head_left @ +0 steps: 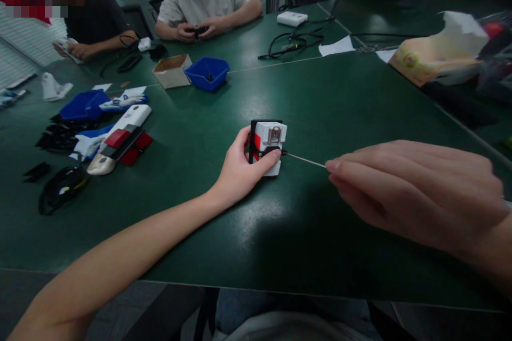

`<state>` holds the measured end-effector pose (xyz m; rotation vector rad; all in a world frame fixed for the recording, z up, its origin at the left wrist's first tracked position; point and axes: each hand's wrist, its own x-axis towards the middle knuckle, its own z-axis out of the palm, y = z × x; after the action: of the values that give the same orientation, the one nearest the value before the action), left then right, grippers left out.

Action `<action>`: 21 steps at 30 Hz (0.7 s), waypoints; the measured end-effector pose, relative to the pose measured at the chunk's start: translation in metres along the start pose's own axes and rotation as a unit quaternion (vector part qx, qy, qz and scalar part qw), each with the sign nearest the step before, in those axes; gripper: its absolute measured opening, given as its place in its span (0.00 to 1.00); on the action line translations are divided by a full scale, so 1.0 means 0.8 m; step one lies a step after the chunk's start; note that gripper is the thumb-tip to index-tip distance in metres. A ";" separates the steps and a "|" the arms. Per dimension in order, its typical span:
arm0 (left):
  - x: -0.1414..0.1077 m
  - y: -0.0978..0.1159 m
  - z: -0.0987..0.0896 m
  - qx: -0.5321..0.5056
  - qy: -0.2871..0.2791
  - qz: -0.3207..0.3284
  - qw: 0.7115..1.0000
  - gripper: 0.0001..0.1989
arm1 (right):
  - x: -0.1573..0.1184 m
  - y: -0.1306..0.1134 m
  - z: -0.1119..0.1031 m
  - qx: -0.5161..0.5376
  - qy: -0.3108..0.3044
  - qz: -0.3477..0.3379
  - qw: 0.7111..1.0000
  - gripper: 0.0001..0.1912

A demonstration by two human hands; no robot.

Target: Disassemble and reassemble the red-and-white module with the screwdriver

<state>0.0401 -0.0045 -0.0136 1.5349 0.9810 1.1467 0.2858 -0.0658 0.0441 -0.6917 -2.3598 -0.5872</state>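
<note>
Near the middle of the green table, my left hand point(240, 170) is wrapped round a small white, red and black device point(272, 136), its thumb pressed on a black part at the front. To the right, my right hand point(412, 197) is closed, fingertips pinching the end of a thin metal rod point(306, 160). The rod's far end meets a small black piece at the device's right side. What lies inside the right palm is hidden.
A blue tray point(208, 73) and a cardboard box point(173, 70) stand beyond the device. Gloves, a long white device point(136, 117) and black cables point(64, 187) lie left. A tissue box point(436, 56) is at back right. People sit across the table point(320, 96).
</note>
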 end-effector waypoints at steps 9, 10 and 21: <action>-0.002 -0.001 -0.002 0.014 -0.001 0.011 1.000 0.25 | 0.005 0.000 -0.001 0.004 0.021 -0.007 1.000 0.03; -0.002 -0.002 -0.002 0.017 -0.001 0.013 1.000 0.25 | 0.005 -0.002 -0.002 0.018 0.030 -0.003 0.999 0.05; -0.005 -0.004 0.000 0.020 -0.007 0.027 0.999 0.26 | 0.001 -0.016 -0.002 0.065 0.005 -0.015 0.998 0.06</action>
<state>0.0386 -0.0075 -0.0172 1.6079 0.9627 1.1586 0.2782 -0.0759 0.0428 -0.5947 -2.3784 -0.4431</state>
